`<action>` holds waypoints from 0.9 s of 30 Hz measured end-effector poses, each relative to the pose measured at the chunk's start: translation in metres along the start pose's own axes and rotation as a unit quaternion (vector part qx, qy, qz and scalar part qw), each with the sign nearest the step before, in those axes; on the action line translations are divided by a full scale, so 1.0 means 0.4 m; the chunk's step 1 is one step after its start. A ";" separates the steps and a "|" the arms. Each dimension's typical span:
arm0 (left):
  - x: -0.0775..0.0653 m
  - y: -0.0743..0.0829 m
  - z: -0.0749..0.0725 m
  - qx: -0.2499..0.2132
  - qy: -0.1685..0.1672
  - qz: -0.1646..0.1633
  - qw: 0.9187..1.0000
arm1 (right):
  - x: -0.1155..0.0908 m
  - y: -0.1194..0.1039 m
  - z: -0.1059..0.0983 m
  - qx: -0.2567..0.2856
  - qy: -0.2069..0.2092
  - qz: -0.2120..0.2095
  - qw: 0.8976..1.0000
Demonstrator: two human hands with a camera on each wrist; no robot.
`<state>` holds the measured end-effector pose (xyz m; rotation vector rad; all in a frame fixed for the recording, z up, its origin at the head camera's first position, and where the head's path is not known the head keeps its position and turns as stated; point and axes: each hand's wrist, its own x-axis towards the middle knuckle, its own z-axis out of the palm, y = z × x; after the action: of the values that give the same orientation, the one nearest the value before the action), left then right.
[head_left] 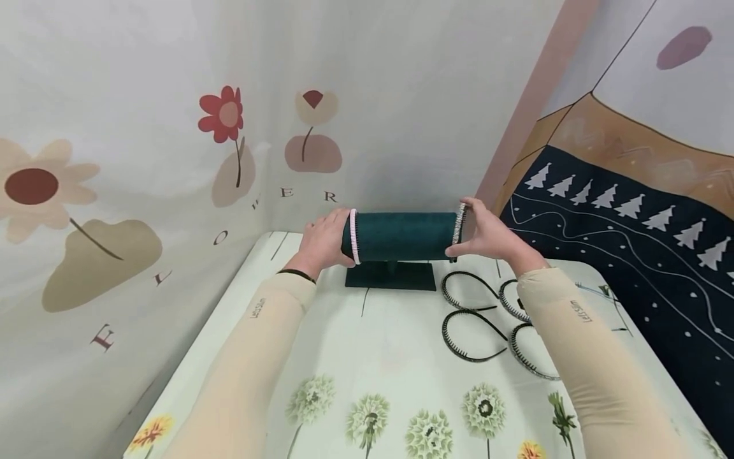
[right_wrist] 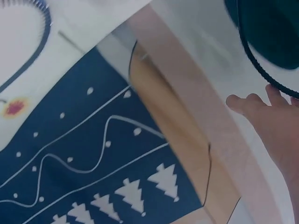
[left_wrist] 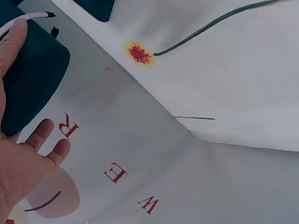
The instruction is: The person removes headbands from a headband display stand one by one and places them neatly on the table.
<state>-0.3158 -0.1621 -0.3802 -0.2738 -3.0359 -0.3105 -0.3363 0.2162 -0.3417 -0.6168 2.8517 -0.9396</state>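
A dark green velvet headband stand (head_left: 406,236), a horizontal roll on a flat base (head_left: 414,277), stands at the back of the table. Near its left end a pale pink headband (head_left: 353,237) goes over the roll. My left hand (head_left: 324,240) holds that end; in the left wrist view the thumb (left_wrist: 15,41) lies against the pink band's tip, with other fingers spread past the roll's end. At the right end, my right hand (head_left: 489,233) grips a sparkly silver headband (head_left: 458,231), thumb low and fingers high. The right wrist view shows that band's dark underside (right_wrist: 256,65) beside the roll.
Several dark toothed headbands (head_left: 450,341) lie on the table right of the stand, some partly behind my right forearm. A flower-printed cloth (head_left: 384,357) covers the table. Printed curtains (head_left: 401,115) hang close behind and at both sides.
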 end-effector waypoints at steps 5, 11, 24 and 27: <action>-0.003 0.002 0.004 -0.005 0.002 0.004 1.000 | 0.010 -0.002 0.040 0.001 0.011 -0.021 1.000; 0.004 -0.001 0.009 -0.017 0.004 0.001 1.000 | 0.000 0.012 0.037 0.009 0.031 -0.024 0.999; 0.010 -0.003 0.014 -0.030 0.012 0.012 0.999 | -0.179 0.152 -0.091 -0.179 -0.019 0.054 0.982; 0.009 -0.014 0.015 -0.039 0.014 0.014 0.999 | -0.238 0.199 -0.112 -0.214 -0.036 0.085 0.973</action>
<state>-0.3205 -0.1655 -0.3868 -0.3139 -2.9934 -0.4264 -0.2855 0.3371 -0.3571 -0.4129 2.9933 -0.2694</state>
